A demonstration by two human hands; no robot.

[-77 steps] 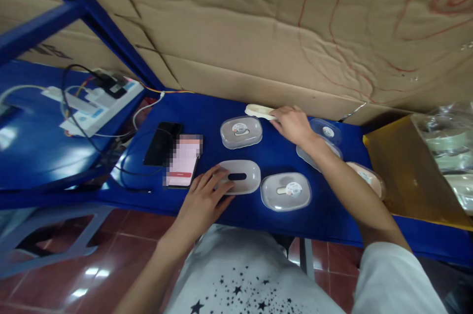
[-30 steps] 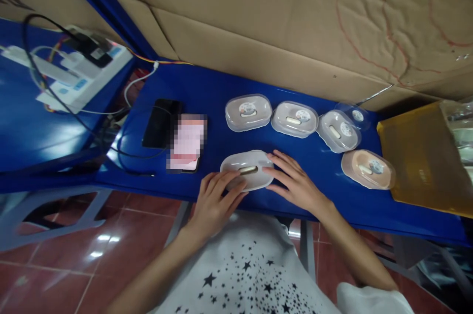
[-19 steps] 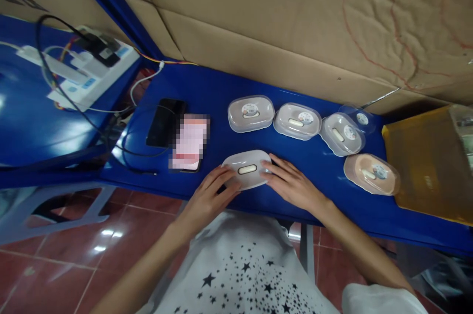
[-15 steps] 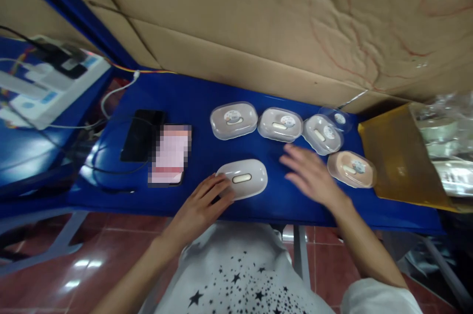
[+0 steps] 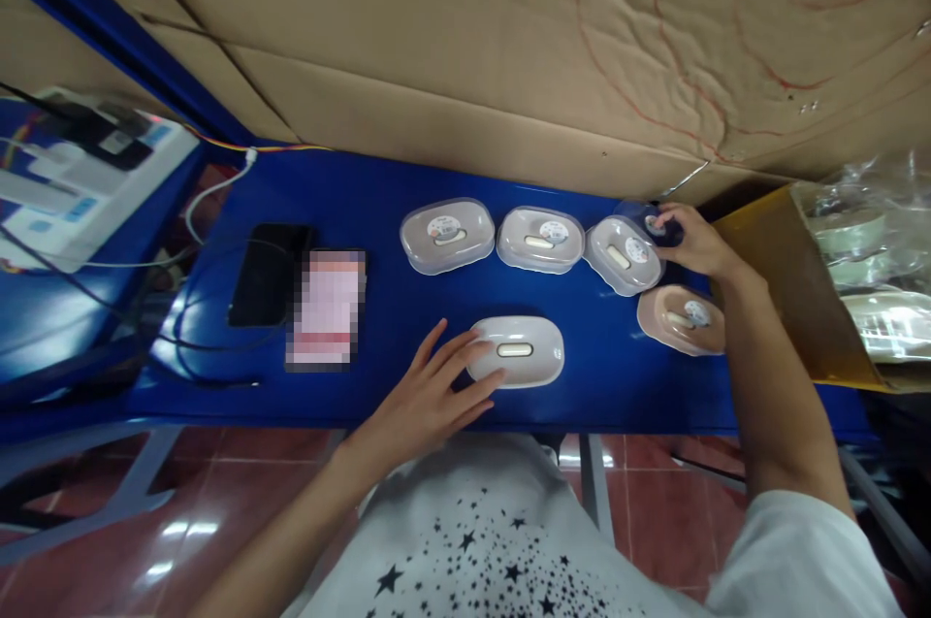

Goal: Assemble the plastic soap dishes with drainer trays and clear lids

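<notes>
A white oval dish (image 5: 534, 368), which looks like a soap dish with a pale pill-shaped piece in its middle, lies uncovered near the table's front edge. My left hand (image 5: 443, 380) rests on its left end, fingers spread. At the back right, my right hand (image 5: 688, 235) has its fingers closed on a clear plastic lid (image 5: 631, 209) with a round sticker. Beside that lid is a covered dish (image 5: 617, 280). Two more covered dishes, a middle one (image 5: 518, 254) and a left one (image 5: 422, 244), continue the row. A peach covered dish (image 5: 673, 332) sits below my right hand.
A cardboard box (image 5: 792, 298) with bagged pale dishes (image 5: 883, 322) stands at the right. On the left lie a phone with a lit screen (image 5: 327, 303), a black phone (image 5: 269, 274) and cables. A white power strip (image 5: 94, 196) is farther left. Cardboard (image 5: 407, 36) walls the back.
My right hand has moved back and right, from above the table to the clear lid. My left hand and the white dish have shifted slightly right, and its fingers have spread.
</notes>
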